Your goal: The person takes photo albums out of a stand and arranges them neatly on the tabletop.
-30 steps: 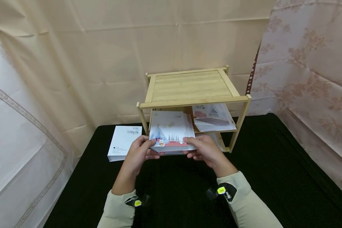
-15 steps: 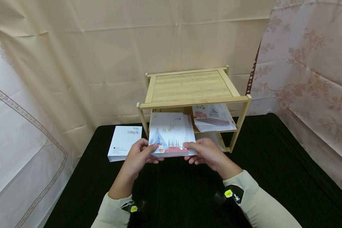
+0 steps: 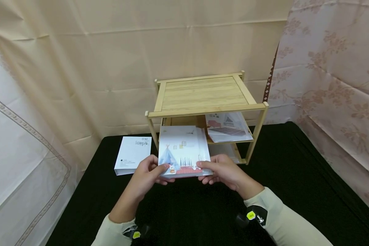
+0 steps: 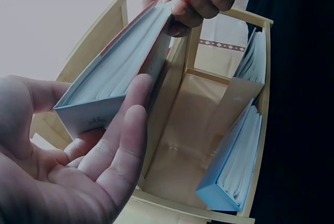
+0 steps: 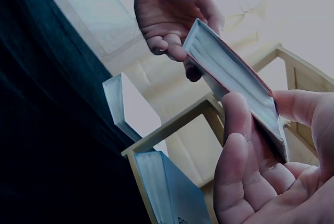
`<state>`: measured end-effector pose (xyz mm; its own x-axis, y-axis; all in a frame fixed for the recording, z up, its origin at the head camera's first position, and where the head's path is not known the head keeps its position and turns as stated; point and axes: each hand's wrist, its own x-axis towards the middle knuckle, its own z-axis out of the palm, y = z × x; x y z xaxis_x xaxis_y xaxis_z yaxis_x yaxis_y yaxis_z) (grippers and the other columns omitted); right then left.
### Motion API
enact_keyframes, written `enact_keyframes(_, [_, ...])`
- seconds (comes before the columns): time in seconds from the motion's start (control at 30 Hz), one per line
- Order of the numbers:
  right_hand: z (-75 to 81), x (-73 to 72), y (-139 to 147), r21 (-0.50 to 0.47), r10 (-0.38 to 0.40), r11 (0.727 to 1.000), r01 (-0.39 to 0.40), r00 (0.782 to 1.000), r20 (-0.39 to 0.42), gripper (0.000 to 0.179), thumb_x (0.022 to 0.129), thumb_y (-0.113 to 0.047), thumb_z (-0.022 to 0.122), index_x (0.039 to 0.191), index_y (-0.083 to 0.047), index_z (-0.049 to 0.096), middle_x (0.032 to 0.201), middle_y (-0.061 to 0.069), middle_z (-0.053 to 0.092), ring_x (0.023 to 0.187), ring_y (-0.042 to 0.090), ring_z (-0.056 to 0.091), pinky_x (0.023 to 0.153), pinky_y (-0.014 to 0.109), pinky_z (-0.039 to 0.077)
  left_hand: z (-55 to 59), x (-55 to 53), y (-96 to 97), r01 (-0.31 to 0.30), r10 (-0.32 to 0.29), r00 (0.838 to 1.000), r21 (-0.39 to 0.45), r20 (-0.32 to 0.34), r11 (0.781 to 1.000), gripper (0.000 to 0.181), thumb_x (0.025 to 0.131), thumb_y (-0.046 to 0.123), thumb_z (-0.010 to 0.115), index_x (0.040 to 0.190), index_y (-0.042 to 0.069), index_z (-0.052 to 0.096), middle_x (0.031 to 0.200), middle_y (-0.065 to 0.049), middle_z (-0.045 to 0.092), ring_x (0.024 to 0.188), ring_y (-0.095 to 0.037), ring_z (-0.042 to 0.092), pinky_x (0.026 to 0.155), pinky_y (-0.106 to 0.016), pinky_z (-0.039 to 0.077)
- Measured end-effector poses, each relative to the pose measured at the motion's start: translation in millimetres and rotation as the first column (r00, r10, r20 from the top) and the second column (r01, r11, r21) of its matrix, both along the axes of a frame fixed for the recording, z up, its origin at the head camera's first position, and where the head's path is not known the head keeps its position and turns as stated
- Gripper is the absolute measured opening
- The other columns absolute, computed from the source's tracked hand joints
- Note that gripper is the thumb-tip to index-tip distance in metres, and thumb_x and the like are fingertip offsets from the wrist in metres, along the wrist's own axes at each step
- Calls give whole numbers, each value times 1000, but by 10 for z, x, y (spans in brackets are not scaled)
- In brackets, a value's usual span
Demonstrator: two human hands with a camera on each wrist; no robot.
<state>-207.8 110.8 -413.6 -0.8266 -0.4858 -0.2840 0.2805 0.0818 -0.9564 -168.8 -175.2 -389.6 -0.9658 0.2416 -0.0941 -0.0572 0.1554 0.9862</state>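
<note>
Because two-sided grip is presumably keeping tent-printed book (image 3: 182, 148) steady, left hand (image 3: 149, 172) and right hand (image 3: 226, 172) are pinching its near corners, thumbs pressing above, fingers supporting below; it is hovering before wooden shelf (image 3: 204, 95), printed face upward.

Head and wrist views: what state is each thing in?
Tent-cover book: closed, held up.
Left hand: gripping its near left corner.
Right hand: gripping its near right corner.
Wooden shelf: standing upright.
White book: closed, flat on black cloth.
Laptop-cover book: lying picture side up inside the shelf.
Blue book: closed, lower inside the shelf.
Neighbouring book: closed, right of the blue one.
</note>
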Motion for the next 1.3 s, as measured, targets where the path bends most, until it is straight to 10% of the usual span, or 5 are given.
enact_keyframes(0.6, [-100, 296, -44, 21, 52, 998, -51, 997, -52, 40, 97, -36, 72, 109, 2, 71, 88, 14, 79, 70, 15, 76, 62, 25, 60, -123, 129, -276, 179, -180, 983, 24, 42, 984, 36, 102, 21, 66, 121, -7, 52, 107, -17, 74, 90, -30, 78, 76, -36, 64])
enact_keyframes(1.3, [-265, 558, -258, 18, 158, 987, -158, 987, -15, 35, 95, -35, 74, 108, -2, 74, 92, 16, 79, 77, 21, 78, 66, 29, 63, -137, 151, -740, 355, -347, 912, 3, 219, 935, 34, 98, 13, 67, 126, -5, 57, 114, -14, 74, 98, -25, 75, 80, -35, 64])
